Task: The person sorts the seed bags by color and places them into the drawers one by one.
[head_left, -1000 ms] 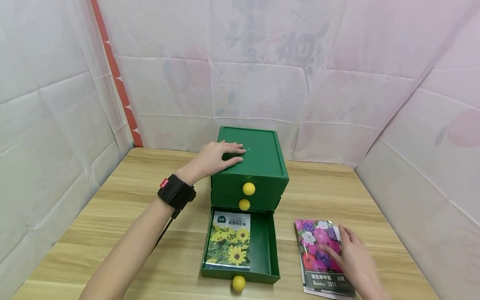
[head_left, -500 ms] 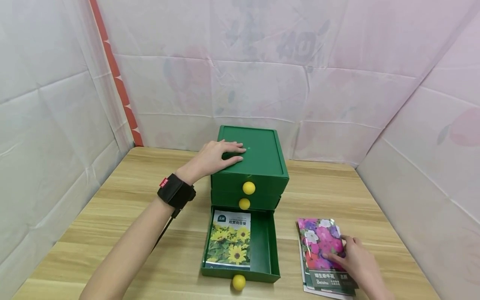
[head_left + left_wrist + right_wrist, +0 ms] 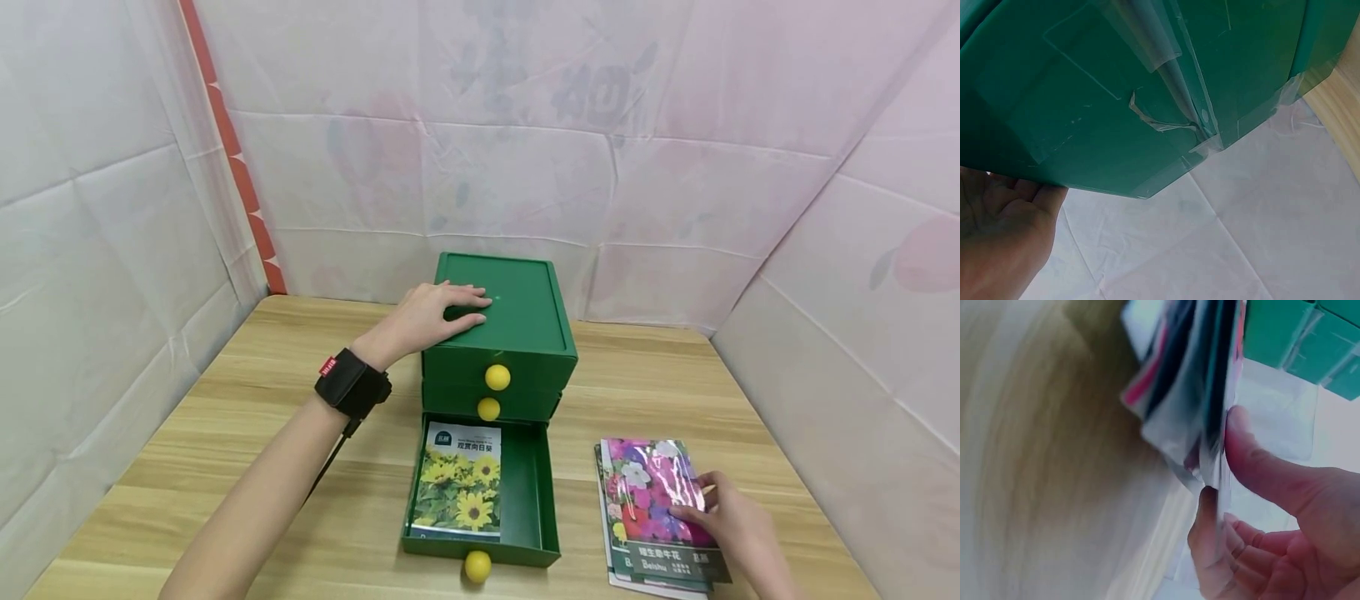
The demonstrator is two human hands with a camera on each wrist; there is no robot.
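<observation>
Pinching the top seed packet (image 3: 654, 492) at its right edge, my right hand (image 3: 738, 525) has just changed its hold: a second ago my fingers lay flat on the pink-flowered face, and now the thumb is on one side and the fingertips on the other, with the packet's near edge peeling up off the stack of packets (image 3: 617, 560) beneath it. The right wrist view shows this close up, my thumb (image 3: 1260, 469) pressing the glossy film against my index finger, though the frame is blurred with motion. So the packet has gone from being pressed on to being gripped, and I judge it is now free to come away from the pile. It sits on the wooden table (image 3: 225, 433), right of the open bottom drawer (image 3: 534, 500), where a sunflower packet (image 3: 459, 492) already lies flat on the left side, leaving bare green floor beside it. My left hand (image 3: 435, 315) has not moved at all; it rests with fingers relaxed and spread on the lid of the green drawer chest (image 3: 525, 333), steadying it, palm edge showing under the green wall in the left wrist view.
</observation>
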